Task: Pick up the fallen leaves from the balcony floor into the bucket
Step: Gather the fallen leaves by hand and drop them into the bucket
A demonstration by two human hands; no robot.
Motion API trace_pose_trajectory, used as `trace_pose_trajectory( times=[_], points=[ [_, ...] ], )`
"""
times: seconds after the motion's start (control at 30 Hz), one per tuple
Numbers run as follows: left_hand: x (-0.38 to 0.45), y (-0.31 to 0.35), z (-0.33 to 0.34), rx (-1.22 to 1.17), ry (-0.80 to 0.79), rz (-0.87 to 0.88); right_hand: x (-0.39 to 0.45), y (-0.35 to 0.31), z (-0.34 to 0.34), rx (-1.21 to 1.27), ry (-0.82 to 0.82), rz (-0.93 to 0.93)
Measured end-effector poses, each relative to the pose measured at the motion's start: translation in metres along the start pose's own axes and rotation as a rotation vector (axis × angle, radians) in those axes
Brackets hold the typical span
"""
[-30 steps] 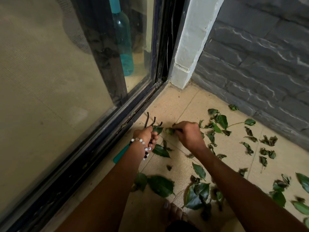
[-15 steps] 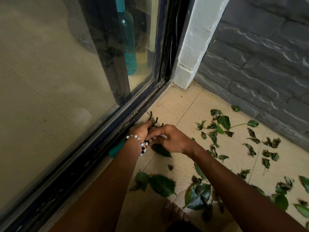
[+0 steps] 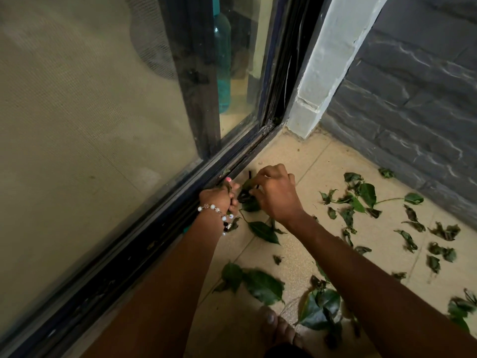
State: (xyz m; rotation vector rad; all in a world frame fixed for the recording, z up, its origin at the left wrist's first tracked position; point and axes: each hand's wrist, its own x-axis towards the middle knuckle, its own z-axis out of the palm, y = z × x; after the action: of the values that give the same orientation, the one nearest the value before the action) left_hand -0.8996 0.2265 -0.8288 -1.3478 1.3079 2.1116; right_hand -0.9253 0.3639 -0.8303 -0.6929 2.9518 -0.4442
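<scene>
**Hands and leaves at the door track**

Location of the leaves. A small bunch of leaves (image 3: 249,200) sits between the two hands, just beside the sliding door track (image 3: 165,228). A single leaf (image 3: 264,231) lies flat on the floor directly below the hands. Two larger leaves (image 3: 258,282) lie nearer the camera, between the forearms. A scattered group of leaves (image 3: 358,200) covers the floor to the right, extending toward the grey stone wall (image 3: 413,99). No bucket is in view.

Edges and open room. The door track bounds the work area on the left; the left hand is against it. The white pillar (image 3: 325,73) and the stone wall close the far corner. Bare tiled floor (image 3: 304,156) lies between the hands and that corner. A bare foot (image 3: 277,329) rests on the floor at the bottom edge, next to a cluster of leaves (image 3: 321,310).

Grip. The left hand (image 3: 219,198), with a bead bracelet (image 3: 215,211) on the wrist, has its fingers curled around dark stems and leaf material. The right hand (image 3: 277,192) has its fingers bent inward and pinches the same bunch from the right side. Both hands touch the bunch.
</scene>
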Motion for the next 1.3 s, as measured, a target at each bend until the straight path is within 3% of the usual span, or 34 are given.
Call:
trace_pose_trajectory(
  times=[0.1,0.33,0.4,0.53,0.63,0.77,1.0,1.3],
  points=[
    [-0.001,0.0,-0.003,-0.03,-0.031,0.022,0.008,-0.011,0.007,-0.245,-0.075,0.066],
    [-0.006,-0.005,-0.013,0.044,-0.029,0.189,0.022,-0.013,0.011,-0.231,-0.091,0.133],
    [-0.009,-0.002,-0.013,0.051,-0.029,0.214,0.024,-0.012,0.011,-0.161,-0.04,0.157],
    [-0.015,0.003,-0.007,-0.037,-0.073,0.177,0.029,-0.006,-0.004,0.232,0.123,0.33],
    [-0.018,0.003,-0.002,-0.111,-0.091,0.154,0.023,0.005,-0.017,0.335,0.176,0.3],
    [-0.016,0.0,0.001,-0.18,-0.075,0.139,0.0,0.013,-0.019,0.453,0.016,0.262],
    [-0.018,-0.004,-0.004,-0.16,-0.105,0.088,-0.016,0.013,0.011,0.172,-0.227,0.078],
    [-0.007,-0.004,-0.006,0.008,-0.082,0.143,-0.015,0.011,0.03,0.157,-0.081,0.093]
  ],
)
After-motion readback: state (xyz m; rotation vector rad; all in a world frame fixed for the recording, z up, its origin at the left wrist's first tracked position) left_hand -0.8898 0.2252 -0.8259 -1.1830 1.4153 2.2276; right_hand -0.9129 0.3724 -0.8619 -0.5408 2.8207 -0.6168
